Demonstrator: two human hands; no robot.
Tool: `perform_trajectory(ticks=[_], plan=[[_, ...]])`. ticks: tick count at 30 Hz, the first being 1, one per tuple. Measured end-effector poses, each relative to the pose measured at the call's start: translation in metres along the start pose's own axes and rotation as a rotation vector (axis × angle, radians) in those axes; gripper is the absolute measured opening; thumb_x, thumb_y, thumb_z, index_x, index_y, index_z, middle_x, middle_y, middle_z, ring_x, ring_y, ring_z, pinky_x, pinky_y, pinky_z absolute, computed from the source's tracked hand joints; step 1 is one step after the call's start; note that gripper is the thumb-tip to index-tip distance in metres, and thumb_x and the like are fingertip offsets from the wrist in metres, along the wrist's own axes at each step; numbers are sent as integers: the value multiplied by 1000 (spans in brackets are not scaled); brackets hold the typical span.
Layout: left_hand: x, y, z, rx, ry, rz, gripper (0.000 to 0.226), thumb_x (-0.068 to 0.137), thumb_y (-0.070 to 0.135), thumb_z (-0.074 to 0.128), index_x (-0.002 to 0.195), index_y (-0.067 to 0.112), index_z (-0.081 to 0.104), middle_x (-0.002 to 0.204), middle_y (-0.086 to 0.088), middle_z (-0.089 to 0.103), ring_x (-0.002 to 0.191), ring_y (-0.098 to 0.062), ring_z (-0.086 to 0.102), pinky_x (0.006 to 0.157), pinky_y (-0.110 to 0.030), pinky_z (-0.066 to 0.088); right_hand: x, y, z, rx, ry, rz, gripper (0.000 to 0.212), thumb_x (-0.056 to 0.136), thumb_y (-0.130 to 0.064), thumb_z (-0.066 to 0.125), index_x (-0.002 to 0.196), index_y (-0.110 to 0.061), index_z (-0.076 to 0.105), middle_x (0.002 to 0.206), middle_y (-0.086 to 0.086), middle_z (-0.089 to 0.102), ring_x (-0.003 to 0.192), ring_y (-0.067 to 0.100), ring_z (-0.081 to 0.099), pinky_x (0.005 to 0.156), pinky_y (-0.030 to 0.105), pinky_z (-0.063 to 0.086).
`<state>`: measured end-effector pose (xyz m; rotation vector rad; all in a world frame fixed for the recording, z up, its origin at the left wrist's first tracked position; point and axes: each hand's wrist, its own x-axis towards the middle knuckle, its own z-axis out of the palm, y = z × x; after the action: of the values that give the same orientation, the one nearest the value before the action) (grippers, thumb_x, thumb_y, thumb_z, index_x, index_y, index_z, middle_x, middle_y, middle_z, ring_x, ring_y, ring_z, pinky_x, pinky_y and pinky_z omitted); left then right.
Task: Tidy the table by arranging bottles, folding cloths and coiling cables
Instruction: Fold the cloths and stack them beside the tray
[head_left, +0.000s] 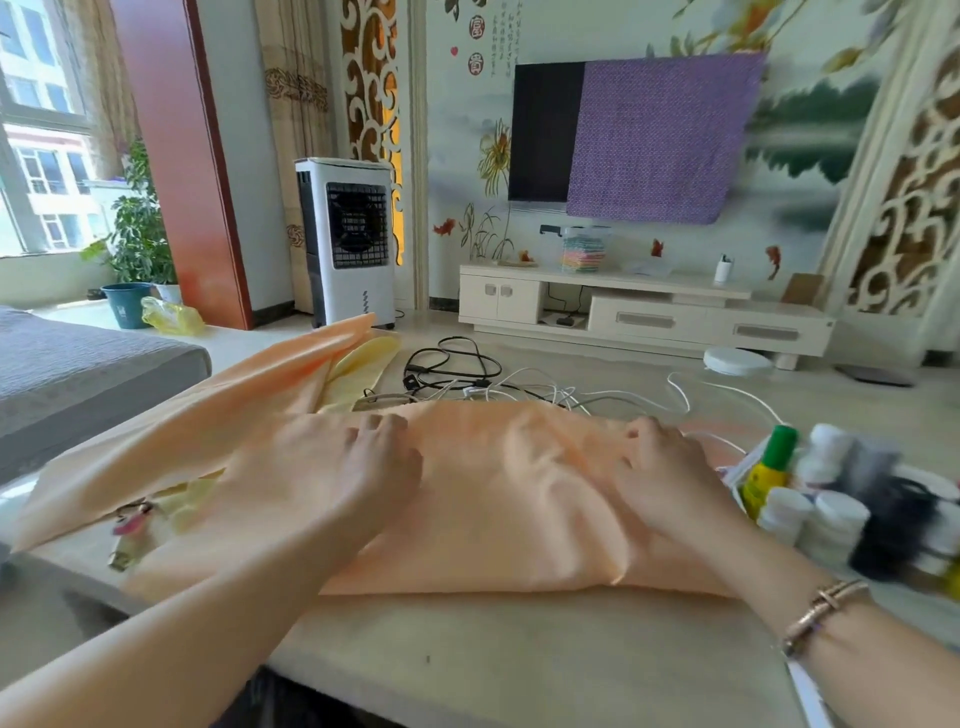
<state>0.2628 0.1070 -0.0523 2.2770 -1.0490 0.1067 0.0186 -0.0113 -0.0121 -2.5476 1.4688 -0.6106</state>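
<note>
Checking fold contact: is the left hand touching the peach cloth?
Touching. The head view shows the left hand lying palm-down on the peach cloth, fingers pressed into the fabric.

A pale tabletop (519, 654) carries a peach cloth (498, 499); beyond the cloth lie tangled cables (467, 374), right of it clustered bottles (810, 499), at its left edge keys (130, 530).

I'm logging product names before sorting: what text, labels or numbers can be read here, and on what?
Bottles: labels blurred, nothing readable.
Green-capped yellow bottle: label print too blurred to read.
Wall decals: red seals and columns of Chinese writing, too small to read.
Air cooler: no legible marking.
</note>
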Motion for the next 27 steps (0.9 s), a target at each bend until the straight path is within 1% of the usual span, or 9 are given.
perform_trajectory(ticks=[3, 5, 7, 11, 15, 18, 20, 24, 27], plan=[[-29, 23, 25, 19, -76, 117, 38, 97, 34, 41, 132, 18, 47, 149, -3, 36, 135, -27, 32, 108, -35, 27, -19, 26, -15, -271, -41, 77, 41, 90, -35, 46, 123, -12, 42, 127, 10, 54, 124, 31, 41, 97, 38, 38], [-36, 26, 28, 80, -120, 139, 52, 99, 43, 34, 145, 20, 32, 158, -1, 21, 144, -24, 20, 116, -36, 16, -30, 38, -20, -366, -90, 94, 48, 90, -39, 44, 130, -13, 37, 125, 10, 56, 124, 30, 43, 97, 38, 35], [-37, 26, 25, 170, -181, 149, 63, 99, 50, 28, 153, 20, 15, 162, -1, 8, 148, -22, 9, 119, -38, 8, -37, 46, -24, -405, -125, 104, 55, 90, -41, 42, 137, -15, 32, 121, 9, 59, 121, 29, 47, 98, 38, 33], [-39, 26, 22, 290, -271, 175, 68, 97, 59, 16, 154, 23, 6, 162, 3, -7, 149, -19, -3, 120, -42, 0, -43, 50, -24, -315, -165, 129, 46, 90, -36, 42, 131, -16, 33, 109, 5, 63, 113, 28, 53, 103, 43, 27], [-38, 24, 18, 321, -296, 200, 71, 95, 63, 12, 154, 26, 3, 161, 5, -11, 149, -18, -6, 120, -44, -2, -44, 51, -23, -150, 17, 57, 26, 94, -21, 43, 117, -13, 33, 102, 8, 65, 102, 31, 59, 90, 41, 37], [-39, 24, 19, 316, -304, 206, 74, 93, 66, 11, 154, 26, 2, 160, 4, -13, 148, -18, -7, 119, -45, -3, -37, 55, -36, -243, 122, -8, 23, 95, -11, 42, 115, -14, 31, 104, 6, 64, 106, 31, 56, 88, 40, 35], [-40, 24, 19, 312, -308, 208, 76, 91, 68, 10, 154, 26, 1, 160, 4, -14, 148, -18, -8, 119, -45, -4, -34, 56, -45, -317, 109, -50, 29, 93, -9, 45, 117, -14, 31, 103, 3, 62, 102, 28, 56, 86, 40, 32], [-39, 23, 20, 326, -308, 207, 76, 90, 70, 10, 154, 29, 1, 160, 4, -14, 148, -18, -9, 119, -46, -2, -32, 48, -43, -583, 6, -163, 40, 86, -12, 52, 122, -20, 36, 122, 2, 53, 118, 27, 41, 93, 38, 31], [-38, 23, 21, 339, -309, 213, 76, 89, 71, 9, 153, 32, -1, 160, 5, -16, 148, -18, -10, 119, -46, -2, -22, 36, -32, -485, -54, -259, 31, 93, -30, 45, 122, -22, 52, 127, 2, 47, 121, 26, 37, 99, 36, 29]])
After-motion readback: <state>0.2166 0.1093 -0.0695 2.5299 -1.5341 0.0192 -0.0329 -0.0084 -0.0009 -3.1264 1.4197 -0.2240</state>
